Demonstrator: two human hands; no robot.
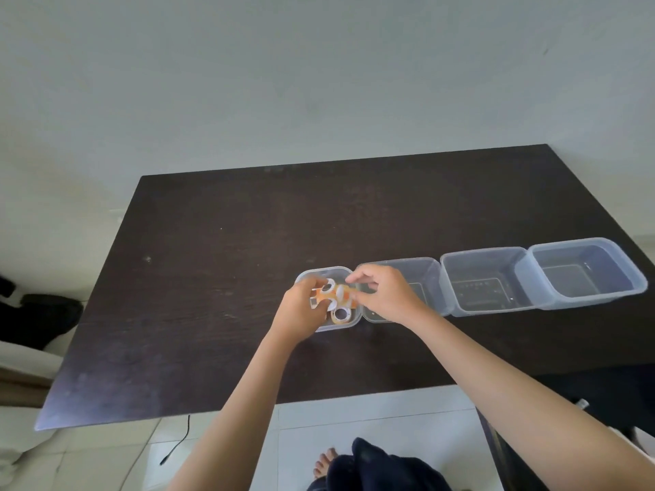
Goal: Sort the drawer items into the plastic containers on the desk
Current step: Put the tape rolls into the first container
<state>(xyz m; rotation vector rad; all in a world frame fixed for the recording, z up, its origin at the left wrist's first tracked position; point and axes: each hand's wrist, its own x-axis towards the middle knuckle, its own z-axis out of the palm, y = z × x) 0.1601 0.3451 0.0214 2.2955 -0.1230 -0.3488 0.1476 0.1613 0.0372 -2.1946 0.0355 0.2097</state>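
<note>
— Any writing on those tape rolls [335,295]?
— Too blurred to read. Both hands pinch them over the leftmost container [307,278]: left hand [299,311] curled around, right hand [384,295] by fingertips. Another roll [341,315] lies just below.

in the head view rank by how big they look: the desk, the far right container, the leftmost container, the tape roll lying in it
1. desk
2. far right container
3. leftmost container, partly hidden by the hands, so the gap is unsure
4. tape roll
</note>
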